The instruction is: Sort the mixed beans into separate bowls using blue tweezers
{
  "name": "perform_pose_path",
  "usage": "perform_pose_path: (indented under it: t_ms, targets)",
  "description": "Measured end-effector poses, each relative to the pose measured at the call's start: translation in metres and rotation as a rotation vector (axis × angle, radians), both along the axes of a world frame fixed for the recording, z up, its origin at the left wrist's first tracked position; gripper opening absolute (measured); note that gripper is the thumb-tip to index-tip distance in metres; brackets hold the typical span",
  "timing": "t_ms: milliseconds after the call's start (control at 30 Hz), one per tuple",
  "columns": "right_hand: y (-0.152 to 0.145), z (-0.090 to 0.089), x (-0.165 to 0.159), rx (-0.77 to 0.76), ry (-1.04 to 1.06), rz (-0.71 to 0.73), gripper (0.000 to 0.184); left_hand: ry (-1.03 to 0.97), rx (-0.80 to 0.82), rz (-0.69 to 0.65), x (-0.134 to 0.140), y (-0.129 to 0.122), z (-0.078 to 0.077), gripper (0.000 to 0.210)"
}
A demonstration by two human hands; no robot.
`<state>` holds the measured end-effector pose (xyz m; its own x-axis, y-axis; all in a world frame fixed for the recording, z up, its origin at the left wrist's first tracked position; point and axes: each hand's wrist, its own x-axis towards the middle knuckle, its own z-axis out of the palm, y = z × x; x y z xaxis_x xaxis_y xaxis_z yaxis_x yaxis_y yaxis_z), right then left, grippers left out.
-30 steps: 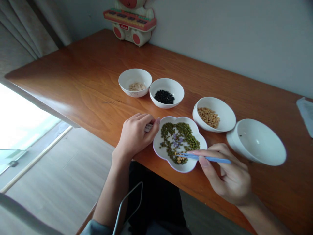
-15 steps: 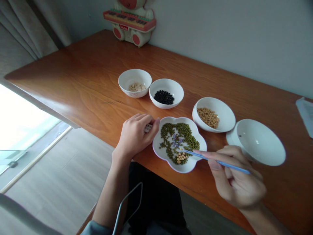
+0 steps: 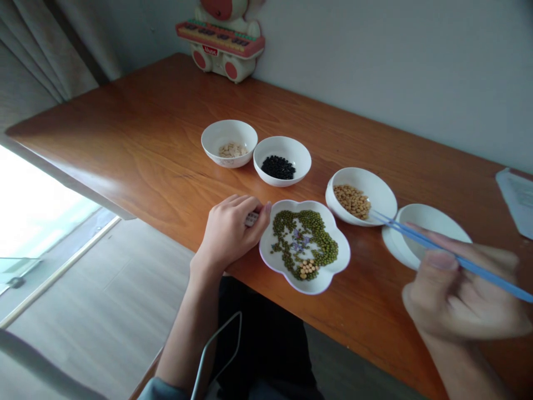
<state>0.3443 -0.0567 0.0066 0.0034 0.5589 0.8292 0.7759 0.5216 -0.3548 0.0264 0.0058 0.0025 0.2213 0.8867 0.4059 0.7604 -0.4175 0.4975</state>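
Note:
My right hand (image 3: 466,289) grips a pair of blue chopsticks (image 3: 445,244). Their tips reach over the near rim of a white bowl of tan beans (image 3: 381,194); I make out nothing between them. Curled closed at the left rim of a flower-shaped dish (image 3: 339,258), my left hand (image 3: 231,230) has a small white object with dark markings (image 3: 251,218) partly showing between its fingers. Small green beans (image 3: 327,244) form a broken ring in the dish around its purple centre pattern. A cluster of tan beans (image 3: 308,269) sits at its lower edge.
Left of the tan-bean bowl stand a bowl of black beans (image 3: 300,149) and a bowl with pale flat seeds (image 3: 212,136). Another white bowl (image 3: 437,216) sits behind my right hand. A toy keyboard figure (image 3: 220,41) stands by the wall, and a whitish sheet (image 3: 516,194) lies far right.
My right hand has moved right with the chopsticks, their tips going from the flower-shaped dish to the tan-bean bowl. My left hand stays in place.

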Motion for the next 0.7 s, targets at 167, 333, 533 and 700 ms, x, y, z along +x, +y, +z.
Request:
perform_pose_path:
  t_ms: [167,333,533,700]
  targets:
    - [-0.002,0.011,-0.02,-0.148,-0.251,0.288,0.05,0.003,0.003,0.002,0.0,0.0,0.0,0.04]
    - [0.001,0.014,-0.031,-0.276,-0.246,0.39,0.034,-0.004,-0.003,-0.003,0.0,-0.001,0.0,0.039]
    - [0.0,0.013,-0.031,-0.299,-0.239,0.386,0.033,-0.007,-0.003,0.001,0.0,0.0,0.0,0.039]
    - [-0.001,0.013,-0.032,-0.313,-0.248,0.403,0.034,-0.004,-0.002,-0.001,-0.001,-0.001,0.0,0.038]
